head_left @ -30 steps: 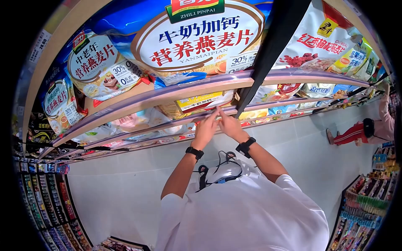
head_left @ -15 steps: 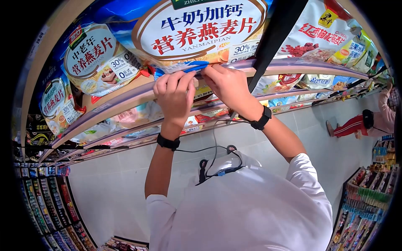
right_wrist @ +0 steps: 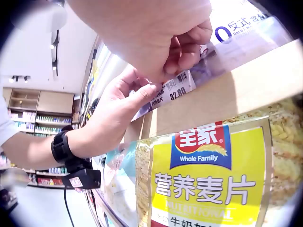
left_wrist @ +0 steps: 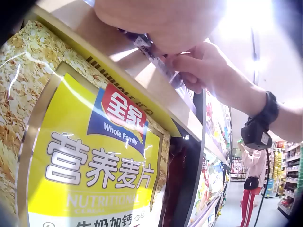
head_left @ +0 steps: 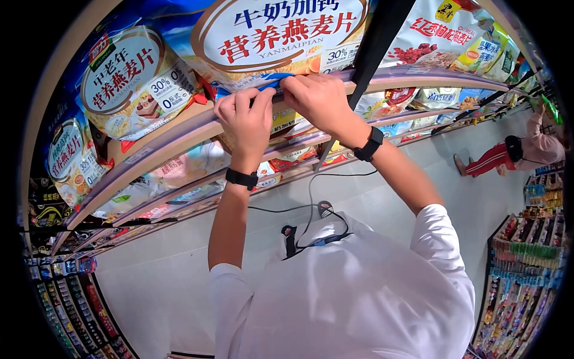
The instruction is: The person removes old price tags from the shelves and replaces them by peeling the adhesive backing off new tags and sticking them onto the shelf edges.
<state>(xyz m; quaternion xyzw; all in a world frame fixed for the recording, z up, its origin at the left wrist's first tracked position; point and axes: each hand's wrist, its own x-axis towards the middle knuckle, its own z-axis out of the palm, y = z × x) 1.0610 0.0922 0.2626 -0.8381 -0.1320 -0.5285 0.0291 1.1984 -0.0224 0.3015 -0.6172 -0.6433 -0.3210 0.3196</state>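
Note:
A white price label (right_wrist: 174, 91) reading 32.80 sits at the clear strip (right_wrist: 236, 59) on the shelf edge, just under a large oat bag (head_left: 287, 36). My left hand (head_left: 246, 128) pinches the label's left part, its thumb lying across the front in the right wrist view. Close beside it, my right hand (head_left: 320, 105) has its fingers curled at the label's upper edge, gripping there. In the left wrist view the label (left_wrist: 146, 48) shows between my left hand (left_wrist: 161, 21) and right hand (left_wrist: 215, 71); some fingertips are hidden.
Below the shelf edge stands a yellow cereal bag (right_wrist: 203, 179). A black upright (head_left: 379, 48) divides the shelves right of my hands. Further right, a person in red trousers (head_left: 493, 157) stands in the aisle. A cable (head_left: 311, 191) hangs near my wrists.
From together at a lower shelf, both hands have risen to the upper shelf edge and gripped at the label. Over the last half second they have stayed there while the head view shifted slightly.

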